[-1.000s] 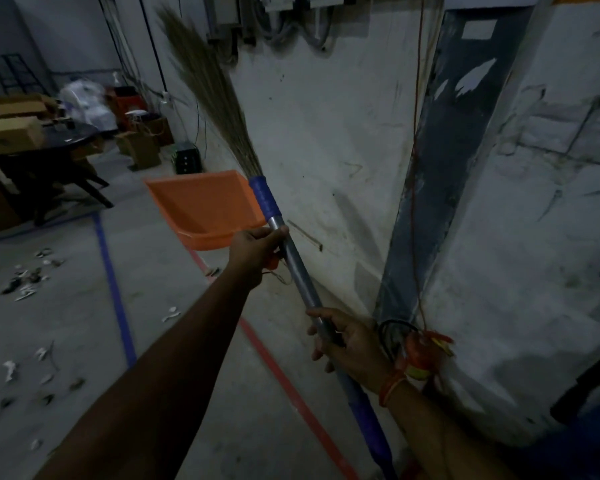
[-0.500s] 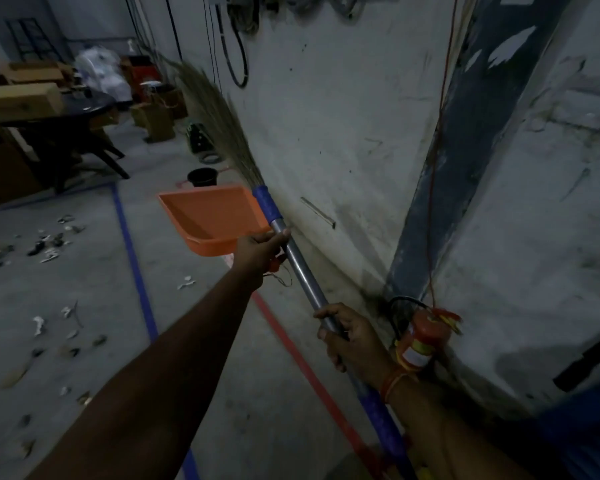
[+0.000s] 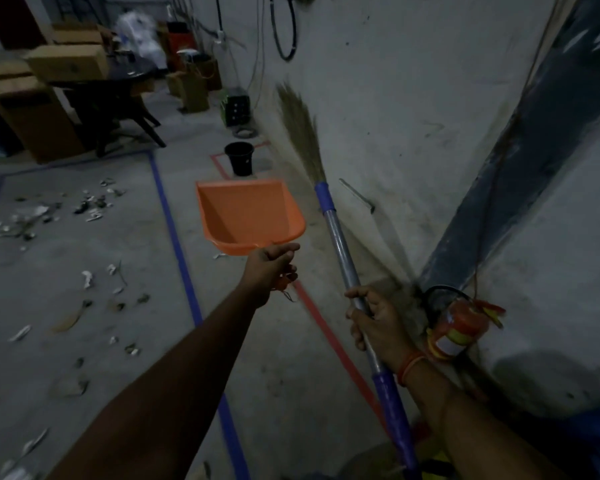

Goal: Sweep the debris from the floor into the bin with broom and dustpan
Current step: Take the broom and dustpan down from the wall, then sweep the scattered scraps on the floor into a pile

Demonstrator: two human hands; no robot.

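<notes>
Left hand [image 3: 272, 268] grips orange dustpan [image 3: 248, 216]; right hand [image 3: 373, 318] wraps broom [image 3: 340, 244] shaft. Best: carry both over to debris [image 3: 49, 216], lower bristles.

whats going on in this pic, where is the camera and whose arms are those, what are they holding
There is no machine here. The camera sits on a person's head and looks forward and down, so the two arms reaching into the picture are that person's own.

The left hand holds an orange dustpan out in front, its handle hidden in the grip. The right hand grips the metal pole of a broom, whose bristles point up and away beside the wall.

On the concrete floor to the left lie scattered scraps of debris, next to a blue tape line. Further back stands a small black bin. A red canister sits at the foot of the wall on the right.
</notes>
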